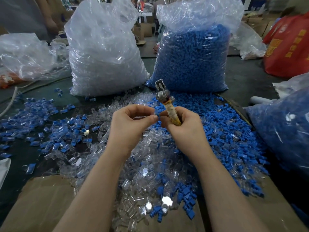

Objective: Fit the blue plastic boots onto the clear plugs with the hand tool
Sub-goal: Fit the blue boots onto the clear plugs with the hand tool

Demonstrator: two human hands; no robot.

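My right hand (184,126) grips the hand tool (167,101) by its tape-wrapped handle, metal head pointing up and away. My left hand (132,121) pinches a small clear plug (153,113) between thumb and fingers, just left of the tool handle. A bit of a blue boot (158,114) shows between the two hands; who holds it I cannot tell. Below my hands lies a heap of loose clear plugs (150,164). Loose blue boots (225,131) are piled to the right. Fitted blue-and-clear pieces (50,124) lie scattered on the left.
A big bag of clear plugs (103,52) and a big bag of blue boots (192,59) stand behind the heaps. Another bag of blue parts (284,128) sits at the right edge. Cardboard (43,203) lies in front. A red bag (289,46) stands at the far right.
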